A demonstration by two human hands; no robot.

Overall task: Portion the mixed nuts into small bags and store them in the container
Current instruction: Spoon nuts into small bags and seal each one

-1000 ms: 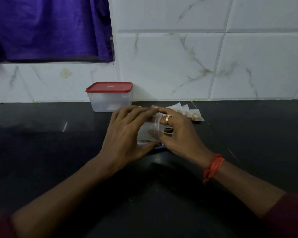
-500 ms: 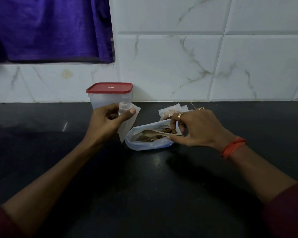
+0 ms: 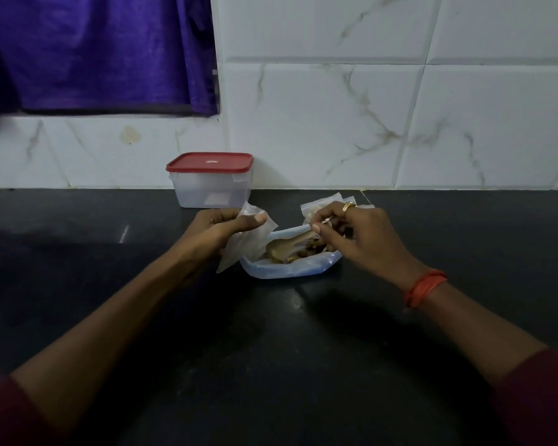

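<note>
Lately the two hands had been bunched together over the bags; by this moment they had parted and each had taken its own job. The left hand [image 3: 221,231] held an empty small bag [image 3: 248,251] up just left of the big bag [image 3: 290,270], its thumb pinching the film against curled fingers. Whether the bag's mouth stood open could not be told. The right hand [image 3: 356,241] pinched the spoon [image 3: 284,247] by its handle between thumb and fingertips, and the bowl lay low among the nuts [image 3: 313,249] in the big bag, which sat on the counter [image 3: 271,349] between the hands. Over the last half second little had moved beyond the spoon settling deeper. More small bags [image 3: 319,206] lay behind the right hand, their fill hard to make out. The container [image 3: 211,191] stood at the wall just behind the left hand, apart from it, with its red lid [image 3: 210,162] on. That likely meant a fresh portion was starting: a scoop came next, and storing had not begun.
</note>
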